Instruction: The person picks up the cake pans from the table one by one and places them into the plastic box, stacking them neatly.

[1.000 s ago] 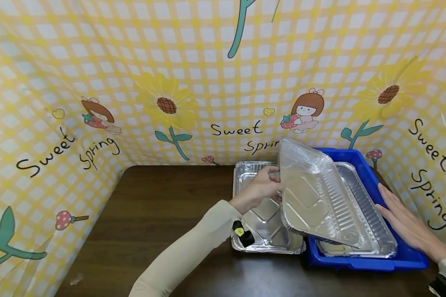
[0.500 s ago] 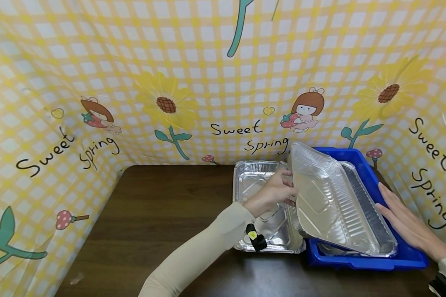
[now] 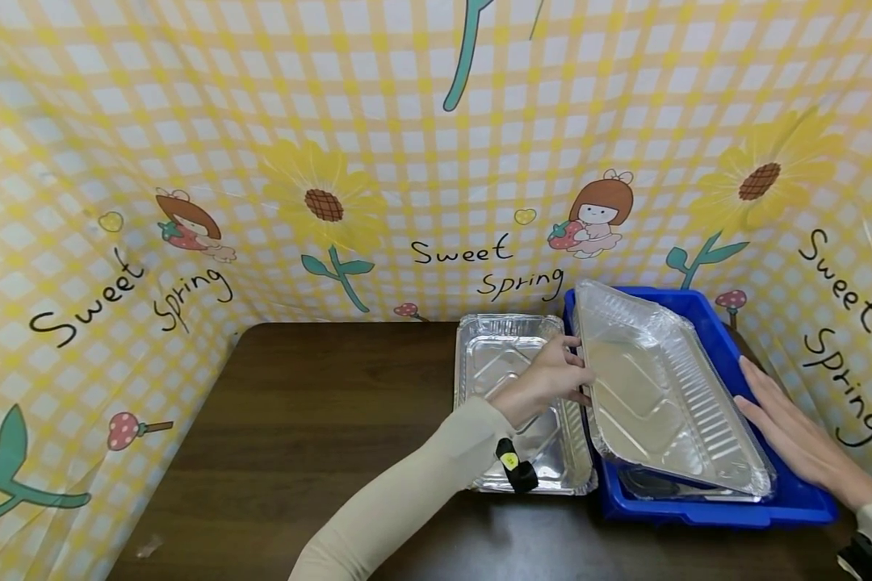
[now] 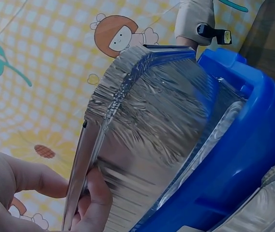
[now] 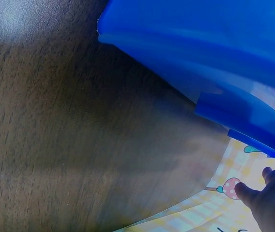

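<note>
My left hand [image 3: 547,378] pinches the left rim of a foil tray [image 3: 647,379], thumb on one side and fingers on the other in the left wrist view. The tray tilts, left side raised, its right side low over a blue bin [image 3: 799,500]. Another foil tray [image 3: 661,484] lies in the bin beneath it, mostly hidden. A further foil tray [image 3: 480,379] stands on the table left of the bin, under my left forearm. My right hand [image 3: 792,424] lies with straight fingers at the bin's right rim; whether it touches the held tray is hidden.
A brown wooden table [image 3: 298,420] extends left of the trays. Yellow checked cloth [image 3: 407,161] hangs behind and on both sides. A small clear scrap [image 3: 148,547] lies near the table's front left.
My left hand has carried the tilted foil tray to the right and lower, further over the bin, and more of the tray on the table shows. My right hand stays in place.
</note>
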`<state>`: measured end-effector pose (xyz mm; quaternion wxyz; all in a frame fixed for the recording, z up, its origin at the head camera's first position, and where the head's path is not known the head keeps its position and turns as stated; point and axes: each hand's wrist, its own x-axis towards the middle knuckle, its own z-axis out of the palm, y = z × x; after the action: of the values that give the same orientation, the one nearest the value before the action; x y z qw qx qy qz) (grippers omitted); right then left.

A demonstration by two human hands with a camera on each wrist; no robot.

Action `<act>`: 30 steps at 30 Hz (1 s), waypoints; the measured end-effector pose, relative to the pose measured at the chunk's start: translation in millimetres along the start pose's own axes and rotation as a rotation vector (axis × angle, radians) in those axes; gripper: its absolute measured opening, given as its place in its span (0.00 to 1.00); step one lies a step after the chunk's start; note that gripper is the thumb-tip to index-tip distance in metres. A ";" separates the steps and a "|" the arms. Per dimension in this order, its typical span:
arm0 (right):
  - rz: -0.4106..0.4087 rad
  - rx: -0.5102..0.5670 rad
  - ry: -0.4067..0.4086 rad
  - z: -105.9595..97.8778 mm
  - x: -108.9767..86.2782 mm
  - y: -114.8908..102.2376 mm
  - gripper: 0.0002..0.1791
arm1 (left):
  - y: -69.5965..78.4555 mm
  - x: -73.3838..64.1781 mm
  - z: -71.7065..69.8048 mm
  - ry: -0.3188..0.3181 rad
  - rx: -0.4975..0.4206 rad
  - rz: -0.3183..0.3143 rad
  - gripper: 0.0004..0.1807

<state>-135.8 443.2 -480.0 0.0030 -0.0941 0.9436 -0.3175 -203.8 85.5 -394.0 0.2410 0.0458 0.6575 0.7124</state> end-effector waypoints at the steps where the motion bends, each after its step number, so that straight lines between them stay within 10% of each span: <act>1: 0.002 0.004 -0.003 -0.1 0.1 -0.1 0.38 | -1.1 0.5 0.8 0.001 0.002 0.000 0.35; 30: -0.031 0.002 -0.012 -1.2 0.1 -0.8 0.37 | -19.7 8.4 37.3 0.054 0.012 -0.015 0.28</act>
<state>-135.8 443.3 -478.6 0.0038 -0.1105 0.9416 -0.3181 -191.4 123.4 -410.1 0.2281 0.0230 0.6684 0.7076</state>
